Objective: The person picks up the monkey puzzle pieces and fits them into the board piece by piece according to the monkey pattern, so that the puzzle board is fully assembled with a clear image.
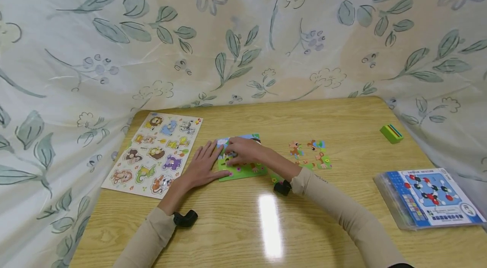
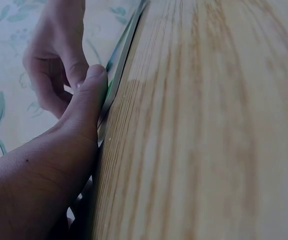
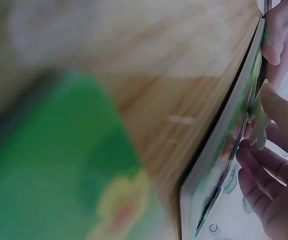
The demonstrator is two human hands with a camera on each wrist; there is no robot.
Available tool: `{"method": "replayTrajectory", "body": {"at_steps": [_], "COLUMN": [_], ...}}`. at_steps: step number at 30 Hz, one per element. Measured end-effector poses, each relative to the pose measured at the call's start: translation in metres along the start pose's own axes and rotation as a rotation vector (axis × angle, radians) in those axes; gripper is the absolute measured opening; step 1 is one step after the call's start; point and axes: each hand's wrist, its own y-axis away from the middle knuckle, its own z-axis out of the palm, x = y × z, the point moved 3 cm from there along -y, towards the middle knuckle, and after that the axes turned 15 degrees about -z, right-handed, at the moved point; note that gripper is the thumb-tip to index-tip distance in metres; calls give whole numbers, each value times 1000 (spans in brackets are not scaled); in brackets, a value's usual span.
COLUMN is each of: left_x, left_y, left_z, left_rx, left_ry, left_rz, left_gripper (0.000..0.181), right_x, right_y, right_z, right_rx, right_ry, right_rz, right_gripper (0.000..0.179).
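Observation:
A small jigsaw board (image 1: 249,172) with a green and blue picture lies on the table in the head view. My left hand (image 1: 202,167) rests at its left side with fingers straight, the thumb along its lower edge. Over the board, my right hand (image 1: 243,151) pinches a thin puzzle piece (image 3: 260,120) between thumb and fingers, tilted against the board's face in the right wrist view. That hand hides part of the picture. Several loose puzzle pieces (image 1: 324,160) lie right of the board. A green piece with a yellow flower (image 3: 123,205) lies under the right wrist.
An animal puzzle board (image 1: 152,170) lies at the left, close to the left forearm. At the right are a green striped block (image 1: 391,133) and a plastic-wrapped stack with a molecule picture (image 1: 433,198). Floral fabric (image 1: 243,39) hangs behind the wooden table (image 1: 213,238).

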Motion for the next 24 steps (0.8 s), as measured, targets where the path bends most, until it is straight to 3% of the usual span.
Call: {"method": "replayTrajectory", "body": {"at_steps": [4,9,24], "left_x": [0,0,-2], "left_y": [0,-1,-2], "left_z": [-1,0,2], "left_rx": [-3,-1,-17], "left_ry": [-7,-4,-6], "left_rz": [-7,-3,-13], "left_gripper": [95,94,95], "right_x": [-2,-2,-5], "right_y": [2,2,1], "right_z": [-2,-1,4], "right_rx": [31,67,66], "right_ry": [53,14,50], "right_rz": [-5,-11,-14], "right_gripper": [37,35,33]}}
